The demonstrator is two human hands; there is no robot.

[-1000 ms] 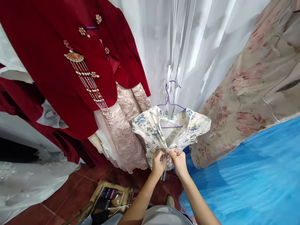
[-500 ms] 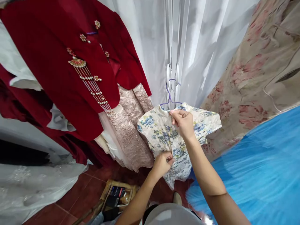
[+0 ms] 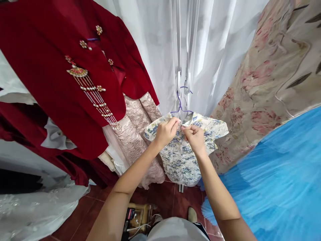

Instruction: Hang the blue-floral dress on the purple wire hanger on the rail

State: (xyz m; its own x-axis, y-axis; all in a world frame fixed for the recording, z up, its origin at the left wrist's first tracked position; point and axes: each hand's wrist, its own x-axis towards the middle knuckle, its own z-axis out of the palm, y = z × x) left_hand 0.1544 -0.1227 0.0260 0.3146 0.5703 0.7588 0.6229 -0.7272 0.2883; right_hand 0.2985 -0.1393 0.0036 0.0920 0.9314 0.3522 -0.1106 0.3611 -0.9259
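A cream short-sleeved blouse of blue-flowered fabric [image 3: 182, 160] hangs from a thin purple hanger [image 3: 180, 106], its collar just below the hanger's sloping edges, between a dark red velvet jacket [image 3: 57, 73] and bright blue tulle [image 3: 273, 180]. The person's left hand [image 3: 167, 132] has risen from the middle of the blouse's front to join the right hand [image 3: 195, 138] at the neckline, where the fingers of each pinch the fabric. Handling thus appears concentrated at the top of the front opening.
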